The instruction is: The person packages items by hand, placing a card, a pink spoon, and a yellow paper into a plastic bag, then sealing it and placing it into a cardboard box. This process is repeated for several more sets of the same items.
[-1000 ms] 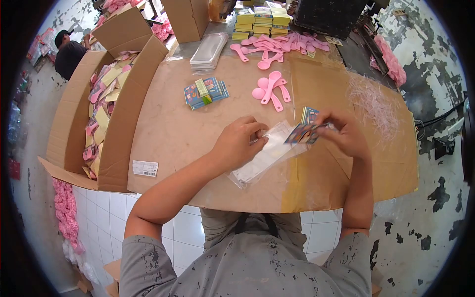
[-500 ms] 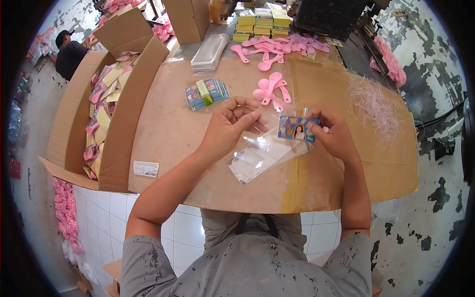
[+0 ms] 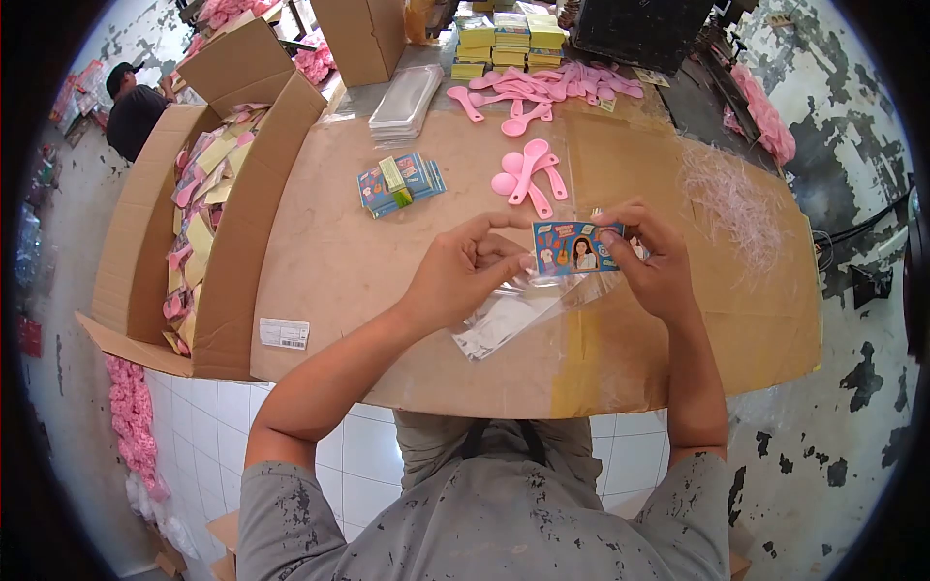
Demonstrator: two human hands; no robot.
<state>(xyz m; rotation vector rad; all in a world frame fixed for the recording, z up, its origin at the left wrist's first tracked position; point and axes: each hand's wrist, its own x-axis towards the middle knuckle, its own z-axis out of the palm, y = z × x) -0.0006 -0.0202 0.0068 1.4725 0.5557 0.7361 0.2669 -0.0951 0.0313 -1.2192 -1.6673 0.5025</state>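
A blue printed card [image 3: 578, 248] with a person's picture on it is upright above the table. My right hand [image 3: 657, 259] pinches it at its right end, thumb in front. My left hand [image 3: 470, 271] is at the card's left edge, its index finger and thumb apart at the upper and lower corners; whether they touch it is hard to tell. Beneath both hands lie clear plastic bags [image 3: 504, 324], partly covered. Past them is a small group of pink spoons [image 3: 531, 174]. A bundle of blue cards [image 3: 412, 181] lies beyond my left hand.
An open carton [image 3: 276, 232] full of spoons and cards stands at the left. Farther back are a stack of clear sleeves [image 3: 407, 102], a pink spoon pile [image 3: 572, 82] and stacked yellow-edged cards [image 3: 511, 39]. Shredded strands [image 3: 731, 208] lie right. Another person [image 3: 136, 116] is far left.
My left hand has moved right and slightly down to the card's left edge. The card has turned more squarely toward me and shifted slightly left, still in my right hand.
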